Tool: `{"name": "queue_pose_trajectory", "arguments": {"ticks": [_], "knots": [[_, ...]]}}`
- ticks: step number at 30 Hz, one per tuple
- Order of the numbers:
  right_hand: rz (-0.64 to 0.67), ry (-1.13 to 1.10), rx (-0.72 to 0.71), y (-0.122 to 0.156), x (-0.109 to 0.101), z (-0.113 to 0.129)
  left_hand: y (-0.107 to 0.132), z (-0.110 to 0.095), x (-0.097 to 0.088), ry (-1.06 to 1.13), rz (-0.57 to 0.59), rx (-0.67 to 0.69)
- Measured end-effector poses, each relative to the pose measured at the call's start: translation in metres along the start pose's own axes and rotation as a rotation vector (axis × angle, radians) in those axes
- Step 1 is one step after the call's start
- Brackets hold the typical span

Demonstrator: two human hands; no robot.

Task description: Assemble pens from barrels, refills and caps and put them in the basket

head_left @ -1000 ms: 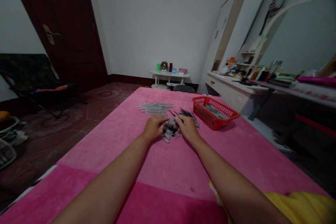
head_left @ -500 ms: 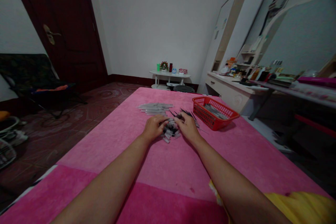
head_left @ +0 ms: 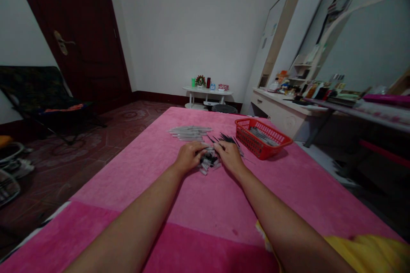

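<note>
Fingers of my left hand (head_left: 189, 156) are closed round what looks like a slim pale pen, its end partly hidden. Close by on the right, my right hand (head_left: 229, 156) is pinched, and what its fingertips hold is too small to make out. Between and below both hands lies a loose pile of short pale and black pen caps (head_left: 205, 169). Beyond my left hand, several grey-white pens (head_left: 188, 132) lie side by side in a row. Thin black pen refills (head_left: 226, 137) are spread just past my right hand.
A red plastic basket (head_left: 264, 151) holding more slender grey pieces stands to the right on the pink cover (head_left: 205, 209). Yellow fabric (head_left: 368, 254) lies at the lower right. A low white table (head_left: 205, 91) stands by the wall, a dressing table (head_left: 282, 108) at the right.
The fingertips of my right hand have shifted slightly and sit more closed, leaving more of the black refills visible behind them. My left hand stays almost in place.
</note>
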State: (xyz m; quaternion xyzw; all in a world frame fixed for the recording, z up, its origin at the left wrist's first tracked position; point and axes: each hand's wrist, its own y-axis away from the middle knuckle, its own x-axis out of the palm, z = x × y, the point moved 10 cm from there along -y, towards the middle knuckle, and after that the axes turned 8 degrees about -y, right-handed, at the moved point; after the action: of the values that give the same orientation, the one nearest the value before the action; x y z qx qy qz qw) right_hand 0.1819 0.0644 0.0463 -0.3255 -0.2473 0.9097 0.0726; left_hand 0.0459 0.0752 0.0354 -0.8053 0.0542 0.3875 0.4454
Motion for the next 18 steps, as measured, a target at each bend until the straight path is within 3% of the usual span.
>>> {"name": "queue_pose_trajectory", "arguments": {"ticks": [9, 18], "knots": [[0.014, -0.073, -0.031, 0.0, 0.002, 0.0, 0.0, 0.004, 0.0, 0.025, -0.013, -0.017], [0.142, -0.622, 0.358, 0.005, 0.032, -0.033, -0.002, -0.005, -0.004, -0.039, -0.002, 0.046]]}}
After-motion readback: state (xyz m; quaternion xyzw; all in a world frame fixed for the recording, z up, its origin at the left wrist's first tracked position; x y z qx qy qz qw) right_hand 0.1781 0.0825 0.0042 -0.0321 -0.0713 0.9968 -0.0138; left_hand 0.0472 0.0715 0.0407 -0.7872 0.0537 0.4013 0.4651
